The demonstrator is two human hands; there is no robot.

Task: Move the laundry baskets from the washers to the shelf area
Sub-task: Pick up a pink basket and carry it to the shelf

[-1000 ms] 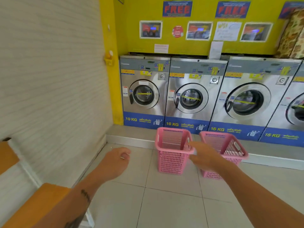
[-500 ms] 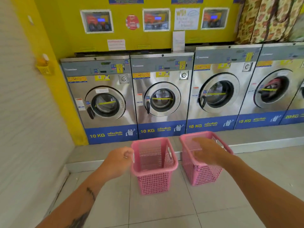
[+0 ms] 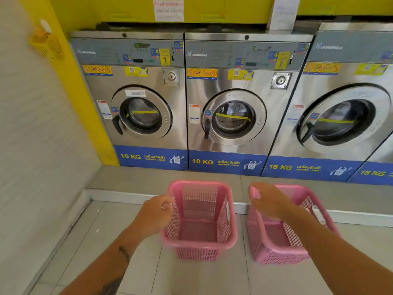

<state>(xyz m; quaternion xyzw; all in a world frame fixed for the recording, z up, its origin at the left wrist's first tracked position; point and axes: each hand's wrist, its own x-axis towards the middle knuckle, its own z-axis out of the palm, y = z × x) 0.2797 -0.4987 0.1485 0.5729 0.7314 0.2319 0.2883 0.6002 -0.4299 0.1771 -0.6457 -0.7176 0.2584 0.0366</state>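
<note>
Two empty pink mesh laundry baskets stand side by side on the tiled floor in front of the washers. My left hand (image 3: 156,216) is curled around the left rim of the left basket (image 3: 200,253). My right hand (image 3: 270,201) lies over the back-left rim of the right basket (image 3: 276,257), fingers hooked down over the edge. My right forearm crosses above that basket and hides part of its inside.
Steel front-loading washers (image 3: 146,116) fill the back on a low raised step (image 3: 131,182). A white wall (image 3: 38,167) and a yellow pillar (image 3: 80,99) close off the left. Tiled floor (image 3: 191,279) lies in front of the baskets.
The view has moved closer to the washers and tipped down. My left hand has reached the left basket's rim and my right hand has settled on the right basket's rim.
</note>
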